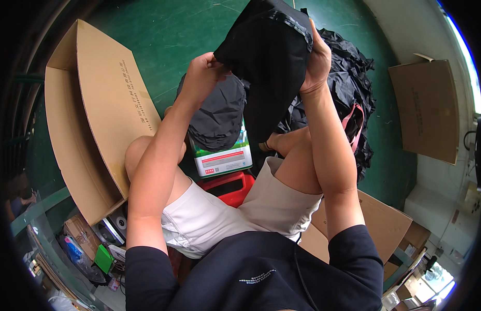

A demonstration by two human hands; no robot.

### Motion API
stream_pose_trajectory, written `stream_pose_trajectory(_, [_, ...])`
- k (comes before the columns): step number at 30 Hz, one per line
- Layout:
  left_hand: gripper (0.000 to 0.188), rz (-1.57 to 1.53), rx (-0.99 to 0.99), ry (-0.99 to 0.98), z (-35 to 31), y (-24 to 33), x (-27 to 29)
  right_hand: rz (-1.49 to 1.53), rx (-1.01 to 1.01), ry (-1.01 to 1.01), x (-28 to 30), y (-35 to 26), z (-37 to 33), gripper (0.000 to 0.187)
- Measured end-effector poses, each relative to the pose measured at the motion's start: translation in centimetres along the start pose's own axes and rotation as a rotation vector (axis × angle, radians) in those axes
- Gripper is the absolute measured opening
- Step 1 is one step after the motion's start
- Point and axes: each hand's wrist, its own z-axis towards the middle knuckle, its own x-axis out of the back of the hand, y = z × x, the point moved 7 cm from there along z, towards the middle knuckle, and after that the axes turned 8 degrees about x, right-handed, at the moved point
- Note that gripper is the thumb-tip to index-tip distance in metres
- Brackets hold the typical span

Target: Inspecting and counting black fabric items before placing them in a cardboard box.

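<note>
Up in front of me hangs a black fabric piece [274,57] with a seamed edge along its top right. My left hand [205,75] is closed on its left corner, with the fingertips pinched together. At the opposite side my right hand [318,61] grips the seamed edge, thumb upward, some fingers hidden behind the cloth. Just below my left hand, a stack of black fabric pieces [214,116] rests on a white and green container [225,161] between my legs. A large crumpled heap of black fabric [349,72] lies on the floor beyond my right forearm.
To the left stands a big open cardboard box [108,88]. Another cardboard box [427,111] is by the right wall. Something red [227,187] sits under the container, and a pink strip [357,127] lies on the heap. The floor [157,31] is green.
</note>
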Motion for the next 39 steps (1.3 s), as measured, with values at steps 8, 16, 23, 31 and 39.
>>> stream_pose_trajectory(8, [0.019,-0.266,-0.003,0.072,-0.2,2.1,3.3,-0.094,0.079,0.063,0.1,-1.8,-0.3,0.047])
stream_pose_trajectory(16, [0.039,-1.17,-0.185,-0.54,-2.9,7.2,7.5,-0.113,0.062,0.141,2.0,-2.1,-0.1,0.042])
stream_pose_trajectory(23, [0.031,-0.798,-0.272,-0.225,-3.8,7.3,5.6,-0.086,0.184,0.209,3.3,-2.1,0.3,0.041])
stream_pose_trajectory(31, [0.033,-0.915,-0.017,-0.236,-2.5,5.3,5.9,-0.94,-0.092,0.557,5.8,-2.2,-0.6,0.012])
stream_pose_trajectory(39, [0.04,-1.088,0.035,-0.482,-2.3,4.6,5.6,-0.445,0.149,0.476,4.1,2.2,0.9,0.017])
